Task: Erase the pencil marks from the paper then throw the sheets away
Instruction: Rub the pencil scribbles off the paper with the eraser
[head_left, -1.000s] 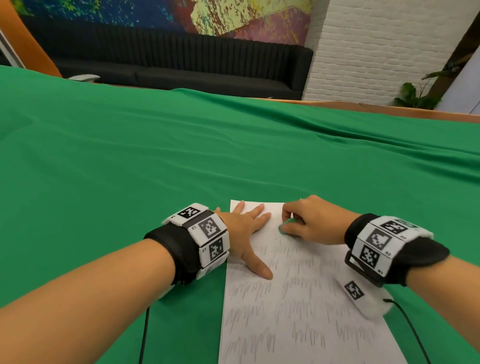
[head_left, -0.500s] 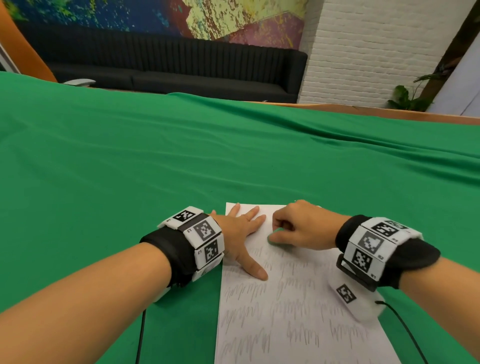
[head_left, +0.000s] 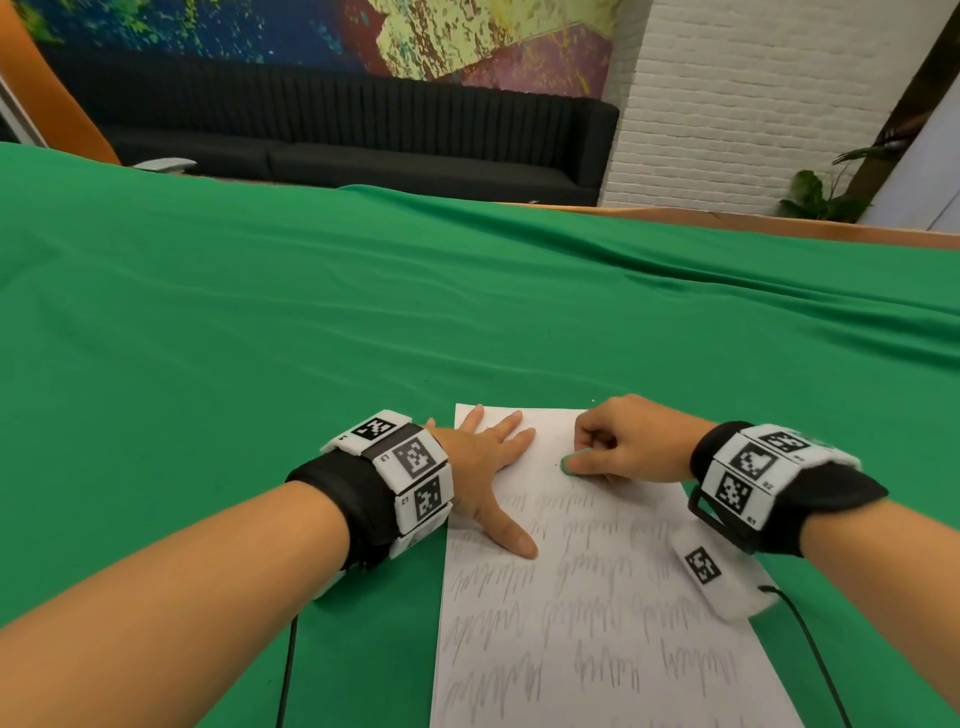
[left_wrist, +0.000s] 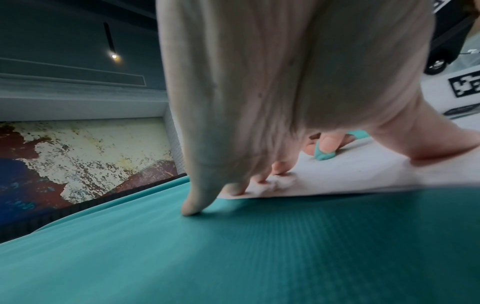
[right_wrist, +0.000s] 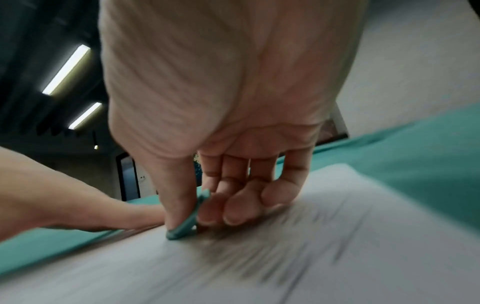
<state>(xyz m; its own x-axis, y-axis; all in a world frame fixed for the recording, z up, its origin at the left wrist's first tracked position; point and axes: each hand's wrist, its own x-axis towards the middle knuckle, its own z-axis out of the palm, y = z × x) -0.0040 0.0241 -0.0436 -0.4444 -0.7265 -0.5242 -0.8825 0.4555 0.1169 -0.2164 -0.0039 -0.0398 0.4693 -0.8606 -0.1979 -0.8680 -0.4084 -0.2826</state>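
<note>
The paper (head_left: 597, 597), lying at 6 o'clock on the green cloth (head_left: 260, 338), is pinned by the flat, spread left hand (head_left: 483, 457). A green eraser (head_left: 571, 462) is pinched in the curled right hand (head_left: 634, 441). The sheet could be creased if the pinning pressure slackens. Its near edge is cut off; no bin is seen.

Paper (head_left: 597, 613): its near end is cut off by the bottom edge of the head view; in the right wrist view the pencil marks (right_wrist: 259, 257) below the fingers smear into streaks.
Eraser (right_wrist: 185, 223): mostly hidden between the right hand (head_left: 631, 441) thumb and fingers; its shape cannot be told.
Left hand (head_left: 485, 467): the palm hides the paper beneath it.
Cables (head_left: 821, 660): cut off at the bottom edge behind both wrists.
</note>
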